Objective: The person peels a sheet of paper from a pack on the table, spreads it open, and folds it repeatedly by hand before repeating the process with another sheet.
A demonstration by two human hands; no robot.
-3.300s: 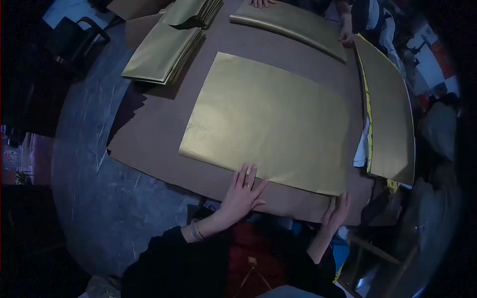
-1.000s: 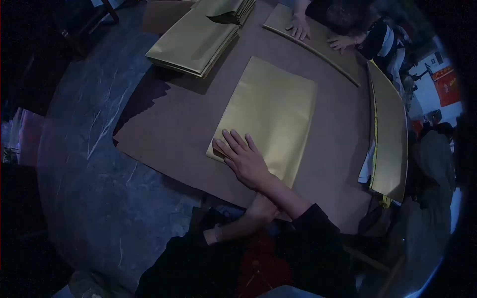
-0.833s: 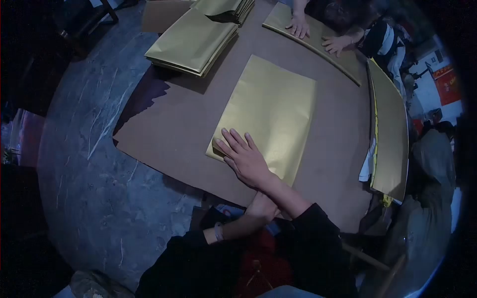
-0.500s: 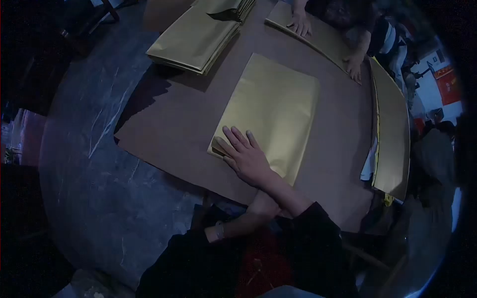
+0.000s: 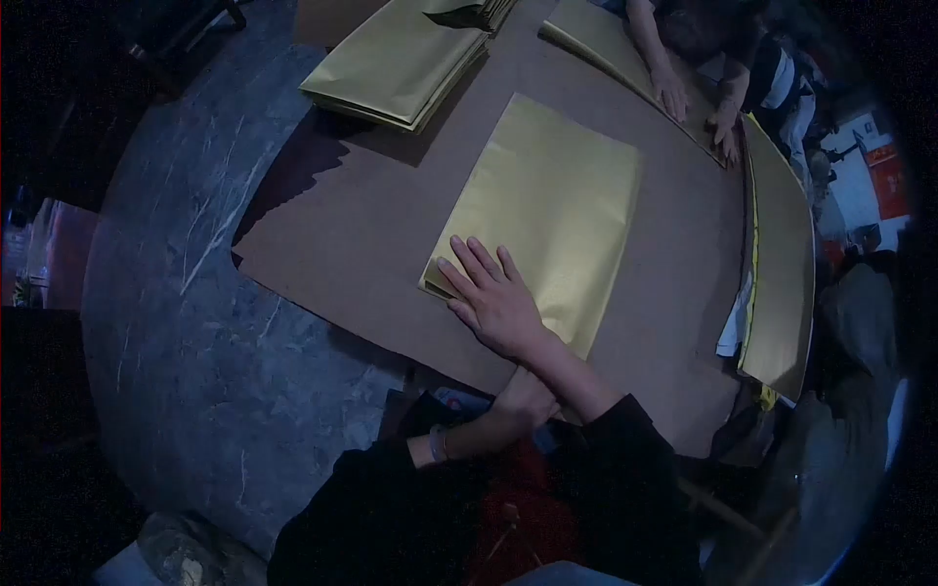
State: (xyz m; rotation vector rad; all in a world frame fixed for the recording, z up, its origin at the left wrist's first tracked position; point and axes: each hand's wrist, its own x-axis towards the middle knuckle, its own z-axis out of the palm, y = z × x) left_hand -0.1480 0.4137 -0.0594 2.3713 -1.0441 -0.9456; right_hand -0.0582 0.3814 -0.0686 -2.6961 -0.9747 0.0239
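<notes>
A folded gold sheet [image 5: 557,186] lies on brown board [image 5: 342,234]. My right hand [image 5: 498,305] rests flat with spread fingers on its lower left corner. My left hand [image 5: 528,398], on the bracelet arm, is at the sheet's lower edge beneath my right forearm; its fingers are hidden, and what it touches cannot be made out.
Folded gold sheets [image 5: 391,68] are stacked at the upper left. Across the board, a co-worker's hands [image 5: 696,112] press on another gold sheet [image 5: 596,41]. A gold-topped stack [image 5: 779,264] with yellow edging lies at the right. Grey floor [image 5: 195,322] shows at the left.
The wide gold sheet is now folded narrower. My right hand has moved from its right edge to the left corner, and my left hand lower, under my right arm. The co-worker's hands have shifted.
</notes>
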